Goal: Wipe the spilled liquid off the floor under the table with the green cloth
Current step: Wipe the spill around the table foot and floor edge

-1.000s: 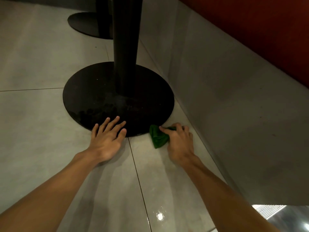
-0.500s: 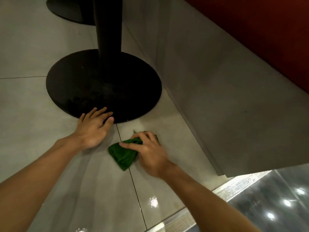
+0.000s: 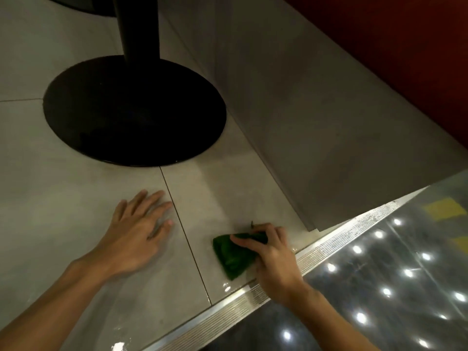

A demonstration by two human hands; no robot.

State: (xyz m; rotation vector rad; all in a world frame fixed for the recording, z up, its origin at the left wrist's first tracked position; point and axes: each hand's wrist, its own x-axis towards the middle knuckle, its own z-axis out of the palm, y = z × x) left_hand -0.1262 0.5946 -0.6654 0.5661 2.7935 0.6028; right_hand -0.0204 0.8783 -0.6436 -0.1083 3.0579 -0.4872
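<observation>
A crumpled green cloth (image 3: pixel 231 257) lies on the grey floor tile (image 3: pixel 222 198) near the metal threshold strip. My right hand (image 3: pixel 272 257) grips the cloth from the right, with fingers curled over its top edge. My left hand (image 3: pixel 138 230) rests flat on the tile to the left of the grout line, fingers spread. A faint wet sheen shows on the tile around the cloth. The round black table base (image 3: pixel 134 112) sits beyond both hands, apart from them.
A black table post (image 3: pixel 139 29) rises from the base. A grey wall panel (image 3: pixel 316 117) runs along the right, with red above it. The ribbed metal strip (image 3: pixel 253 297) borders a glossy dark floor (image 3: pixel 392 287) at lower right.
My right hand has dragged the cloth away from the base's rim toward the metal strip. My left hand has come back off the base's edge and lies on the tile.
</observation>
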